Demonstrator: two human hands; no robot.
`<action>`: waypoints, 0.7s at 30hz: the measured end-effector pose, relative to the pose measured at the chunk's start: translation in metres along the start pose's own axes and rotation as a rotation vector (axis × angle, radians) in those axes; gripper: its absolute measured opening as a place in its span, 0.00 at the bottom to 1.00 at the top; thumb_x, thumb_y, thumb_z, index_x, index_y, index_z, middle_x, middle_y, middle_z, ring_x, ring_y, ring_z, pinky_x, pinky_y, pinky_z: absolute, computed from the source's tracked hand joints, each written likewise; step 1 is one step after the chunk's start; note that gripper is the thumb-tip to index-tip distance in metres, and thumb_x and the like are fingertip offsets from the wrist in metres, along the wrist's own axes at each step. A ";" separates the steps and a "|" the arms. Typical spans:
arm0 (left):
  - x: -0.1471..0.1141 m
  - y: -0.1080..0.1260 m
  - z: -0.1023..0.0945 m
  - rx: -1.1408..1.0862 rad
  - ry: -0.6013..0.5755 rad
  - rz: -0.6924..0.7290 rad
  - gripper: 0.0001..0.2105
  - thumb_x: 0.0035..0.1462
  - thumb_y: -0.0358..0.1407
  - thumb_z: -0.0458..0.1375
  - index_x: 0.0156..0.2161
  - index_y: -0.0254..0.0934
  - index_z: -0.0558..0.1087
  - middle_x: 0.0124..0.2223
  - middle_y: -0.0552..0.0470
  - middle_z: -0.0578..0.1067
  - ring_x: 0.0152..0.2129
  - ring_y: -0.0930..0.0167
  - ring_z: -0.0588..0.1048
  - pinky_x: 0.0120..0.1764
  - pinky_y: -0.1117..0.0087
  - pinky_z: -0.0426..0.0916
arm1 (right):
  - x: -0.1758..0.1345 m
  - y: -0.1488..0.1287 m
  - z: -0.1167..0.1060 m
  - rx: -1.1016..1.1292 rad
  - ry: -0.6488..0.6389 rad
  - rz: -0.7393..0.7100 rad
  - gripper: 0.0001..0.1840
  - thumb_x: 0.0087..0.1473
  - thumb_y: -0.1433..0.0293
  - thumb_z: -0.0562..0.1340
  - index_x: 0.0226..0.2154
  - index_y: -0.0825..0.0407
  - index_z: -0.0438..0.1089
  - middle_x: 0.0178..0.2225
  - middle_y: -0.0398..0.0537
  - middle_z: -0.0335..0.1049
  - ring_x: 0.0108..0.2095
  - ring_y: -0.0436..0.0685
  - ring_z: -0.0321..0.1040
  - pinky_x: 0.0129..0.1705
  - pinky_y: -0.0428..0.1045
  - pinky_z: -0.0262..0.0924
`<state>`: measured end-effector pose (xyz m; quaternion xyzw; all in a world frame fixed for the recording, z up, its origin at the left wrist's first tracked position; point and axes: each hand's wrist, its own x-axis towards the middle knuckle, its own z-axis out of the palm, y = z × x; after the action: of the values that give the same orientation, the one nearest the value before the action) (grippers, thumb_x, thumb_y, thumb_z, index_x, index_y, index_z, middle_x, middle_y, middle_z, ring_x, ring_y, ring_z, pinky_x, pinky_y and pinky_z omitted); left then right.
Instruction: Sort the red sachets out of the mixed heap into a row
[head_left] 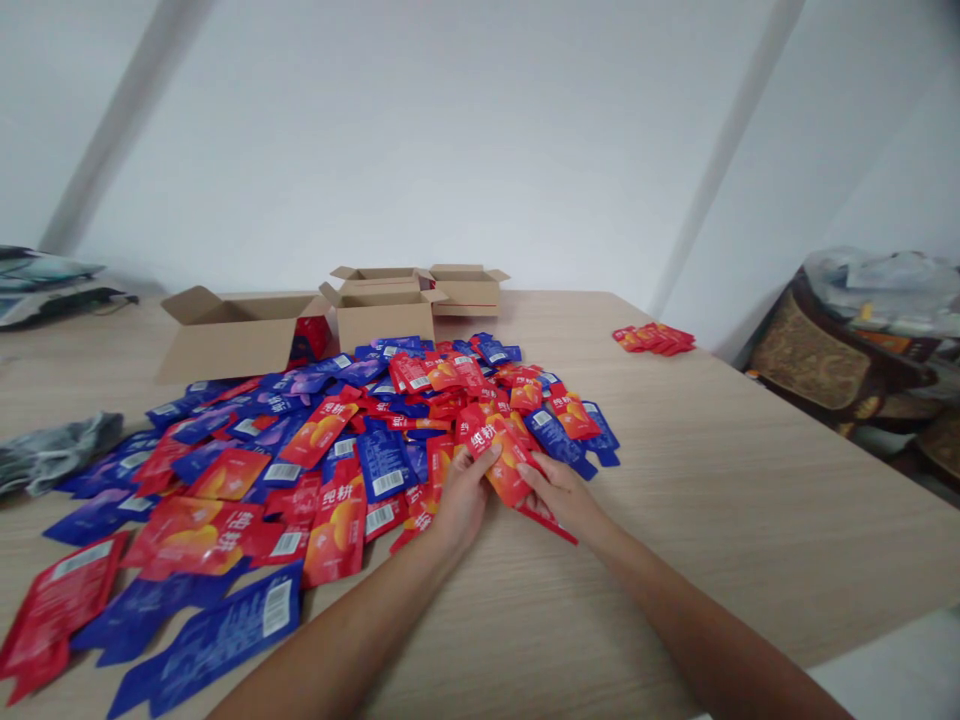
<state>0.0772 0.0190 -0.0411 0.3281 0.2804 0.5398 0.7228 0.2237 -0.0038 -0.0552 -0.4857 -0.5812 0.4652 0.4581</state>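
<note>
At the right front of a mixed pile, my left hand (463,497) grips the left edge of a red pouch (500,458) printed with orange fruit and white characters. My right hand (564,492) is closed on the right side of the pouches there; another red pouch (551,521) sticks out beneath its fingers. How many pouches are in my hands is hard to make out. Left of my hands spread red pouches (339,525) and blue pouches (384,463), many showing white barcode labels. A blue pouch (559,438) lies just beyond my right hand.
Behind the pile stand open cardboard boxes, a wide one (232,340) at left and a smaller one (385,318). A fanned row of red pouches (654,339) lies at the table's far right. Grey cloth (56,452) rests at left. A patterned chair (814,345) holds plastic bags.
</note>
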 end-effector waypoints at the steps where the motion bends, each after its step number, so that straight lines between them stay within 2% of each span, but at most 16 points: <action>1: -0.001 -0.001 0.001 -0.026 -0.001 -0.034 0.13 0.49 0.37 0.63 0.41 0.35 0.72 0.39 0.48 0.79 0.33 0.67 0.77 0.38 0.67 0.71 | -0.001 0.000 0.000 -0.068 -0.020 -0.015 0.20 0.55 0.51 0.55 0.30 0.51 0.67 0.19 0.41 0.67 0.16 0.48 0.59 0.20 0.44 0.53; 4: -0.004 -0.005 0.004 -0.113 -0.010 -0.100 0.16 0.54 0.37 0.60 0.47 0.35 0.69 0.42 0.45 0.78 0.37 0.65 0.77 0.41 0.64 0.72 | -0.004 -0.003 0.002 -0.280 -0.028 -0.082 0.23 0.57 0.53 0.52 0.20 0.50 0.64 0.12 0.39 0.61 0.14 0.49 0.55 0.20 0.45 0.50; 7: -0.003 -0.006 0.005 -0.138 -0.020 -0.095 0.16 0.56 0.36 0.57 0.50 0.34 0.68 0.43 0.44 0.78 0.39 0.64 0.77 0.43 0.63 0.72 | -0.004 -0.004 0.004 -0.431 0.034 -0.195 0.26 0.57 0.54 0.53 0.15 0.50 0.61 0.14 0.42 0.61 0.17 0.50 0.56 0.22 0.46 0.49; 10: -0.002 0.000 0.006 -0.119 0.019 -0.062 0.15 0.56 0.35 0.57 0.48 0.34 0.68 0.42 0.44 0.78 0.39 0.64 0.77 0.43 0.63 0.72 | 0.000 -0.001 -0.008 -0.446 0.066 -0.175 0.30 0.58 0.53 0.49 0.11 0.49 0.57 0.12 0.42 0.57 0.16 0.50 0.54 0.22 0.47 0.48; 11: -0.002 0.002 0.006 -0.104 0.030 -0.062 0.14 0.56 0.35 0.57 0.48 0.34 0.68 0.41 0.44 0.79 0.38 0.64 0.78 0.42 0.62 0.73 | 0.002 0.000 -0.017 -0.425 0.114 -0.153 0.31 0.59 0.52 0.47 0.11 0.49 0.57 0.11 0.42 0.56 0.15 0.50 0.54 0.22 0.47 0.49; 13: -0.005 0.006 0.006 -0.049 -0.005 -0.124 0.13 0.55 0.36 0.58 0.45 0.33 0.70 0.38 0.43 0.79 0.35 0.63 0.79 0.39 0.61 0.73 | 0.011 0.005 -0.039 -0.435 0.299 -0.154 0.31 0.60 0.53 0.44 0.14 0.50 0.61 0.15 0.44 0.61 0.19 0.52 0.59 0.26 0.47 0.53; 15: -0.010 0.008 0.005 0.048 -0.161 -0.301 0.13 0.53 0.38 0.59 0.42 0.32 0.71 0.34 0.41 0.80 0.31 0.61 0.79 0.36 0.61 0.74 | 0.021 0.013 -0.065 -0.603 0.519 -0.196 0.25 0.60 0.55 0.46 0.24 0.52 0.68 0.26 0.51 0.70 0.30 0.56 0.65 0.36 0.50 0.57; 16: -0.013 0.007 0.004 0.109 -0.262 -0.420 0.13 0.52 0.37 0.60 0.40 0.31 0.72 0.33 0.41 0.80 0.29 0.61 0.79 0.34 0.61 0.74 | 0.027 0.019 -0.076 -0.733 0.598 -0.204 0.21 0.59 0.56 0.49 0.31 0.54 0.69 0.32 0.55 0.71 0.36 0.59 0.65 0.42 0.52 0.56; 18: -0.018 0.002 0.002 0.209 -0.430 -0.625 0.13 0.48 0.36 0.63 0.39 0.31 0.73 0.31 0.41 0.80 0.27 0.60 0.79 0.31 0.62 0.73 | 0.036 0.032 -0.092 -0.993 0.645 -0.148 0.21 0.55 0.57 0.54 0.40 0.59 0.67 0.41 0.62 0.68 0.44 0.64 0.62 0.48 0.56 0.52; 19: -0.019 -0.002 0.000 0.239 -0.467 -0.677 0.13 0.46 0.35 0.64 0.38 0.31 0.74 0.31 0.41 0.80 0.26 0.60 0.79 0.31 0.63 0.73 | 0.040 0.039 -0.096 -1.089 0.638 -0.099 0.24 0.53 0.57 0.56 0.44 0.61 0.66 0.42 0.65 0.67 0.45 0.66 0.61 0.49 0.57 0.51; 21: -0.017 -0.010 -0.004 0.254 -0.421 -0.655 0.13 0.44 0.35 0.65 0.37 0.30 0.74 0.30 0.42 0.80 0.26 0.62 0.79 0.31 0.65 0.73 | 0.044 0.049 -0.099 -1.201 0.616 -0.018 0.28 0.51 0.58 0.59 0.47 0.63 0.63 0.43 0.67 0.66 0.46 0.67 0.60 0.49 0.58 0.50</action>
<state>0.0757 0.0017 -0.0510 0.4115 0.2806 0.1632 0.8516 0.3232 0.0542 -0.0849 -0.7615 -0.5861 -0.1022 0.2572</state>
